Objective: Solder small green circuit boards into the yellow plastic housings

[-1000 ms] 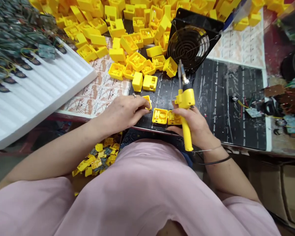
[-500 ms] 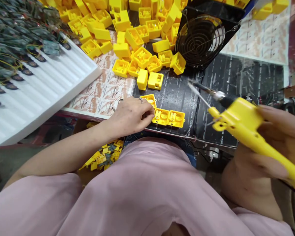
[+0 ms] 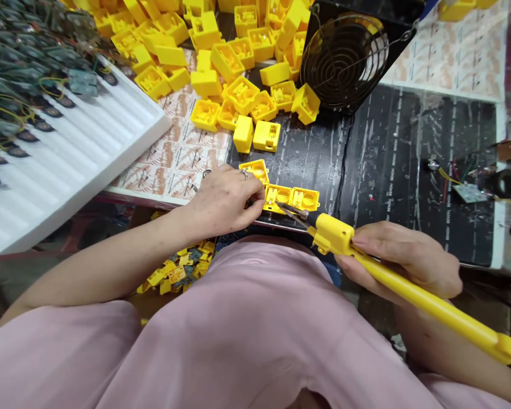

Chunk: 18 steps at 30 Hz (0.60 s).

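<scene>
My right hand (image 3: 402, 258) is wrapped round a yellow soldering iron (image 3: 392, 278), its metal tip pointing left. That tip reaches the front of an open yellow plastic case (image 3: 280, 194). To the right another open case (image 3: 305, 200) sits against it, and a third one (image 3: 255, 169) lies behind, partly covered by my left hand (image 3: 230, 196). The left fingers are curled and pressed together by the left side of the cases; what they hold, if anything, is hidden. Round recesses and small inner ribs show inside the cases.
A heap of yellow cases (image 3: 204, 82) covers the back of the table. Beside it stands a black fan (image 3: 344, 62). At left, a white foam tray (image 3: 123, 136) bears circuit boards with wires. A loose circuit board (image 3: 470, 192) lies at right. Below the edge is a pile of yellow pieces (image 3: 176, 272).
My right hand has brought the soldering iron left and down, from the right of the table to the open cases. The left hand has stayed nearly in place.
</scene>
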Motion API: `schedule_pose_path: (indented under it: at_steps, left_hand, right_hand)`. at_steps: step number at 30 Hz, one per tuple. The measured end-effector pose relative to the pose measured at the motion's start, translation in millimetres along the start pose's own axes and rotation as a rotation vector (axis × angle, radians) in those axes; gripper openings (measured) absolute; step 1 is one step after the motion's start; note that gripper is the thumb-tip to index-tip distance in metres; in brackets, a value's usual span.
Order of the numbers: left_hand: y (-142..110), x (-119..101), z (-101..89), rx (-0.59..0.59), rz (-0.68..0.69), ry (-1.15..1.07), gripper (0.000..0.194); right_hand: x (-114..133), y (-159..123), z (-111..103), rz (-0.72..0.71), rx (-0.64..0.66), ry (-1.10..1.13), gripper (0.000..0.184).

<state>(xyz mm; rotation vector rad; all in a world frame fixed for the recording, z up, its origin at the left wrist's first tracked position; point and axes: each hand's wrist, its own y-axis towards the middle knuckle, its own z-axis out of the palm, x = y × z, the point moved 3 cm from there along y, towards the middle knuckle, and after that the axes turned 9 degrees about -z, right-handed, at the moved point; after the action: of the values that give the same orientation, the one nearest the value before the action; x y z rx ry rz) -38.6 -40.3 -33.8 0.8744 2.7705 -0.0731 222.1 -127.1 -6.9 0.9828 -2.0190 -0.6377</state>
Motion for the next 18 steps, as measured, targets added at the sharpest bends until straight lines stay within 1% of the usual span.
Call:
schedule_pose_path:
  at_steps: [2, 6, 8, 10, 14, 18]
  left_hand:
    - [-0.2, 0.9, -0.4, -0.004, -0.017, -0.033, 0.027]
    - [2.3, 3.2, 1.0, -0.044, -0.086, -0.046, 0.027]
    - [4.9, 3.2, 3.2, -0.065, -0.095, -0.021, 0.028]
    - [7.2, 2.7, 5.3, -0.076, -0.089, 0.002, 0.029]
    - [9.6, 2.0, 6.6, -0.068, -0.085, 0.022, 0.031]
    - [10.6, 0.9, 5.8, -0.045, -0.084, 0.034, 0.031]
  right_hand:
    - [2.4, 2.8, 0.4, -0.065, 0.018, 0.013, 0.023]
    - [2.5, 2.6, 0.1, 0.005, -0.042, -0.034, 0.024]
    - [2.0, 1.6, 2.1, 0.036, -0.04, -0.054, 0.024]
    - [0.9, 2.0, 5.3, 0.036, -0.026, -0.051, 0.024]
    - [-2.0, 7.3, 10.9, -0.02, -0.013, -0.076, 0.022]
    - [-1.2, 11.5, 10.4, -0.072, 0.056, -0.139, 0.019]
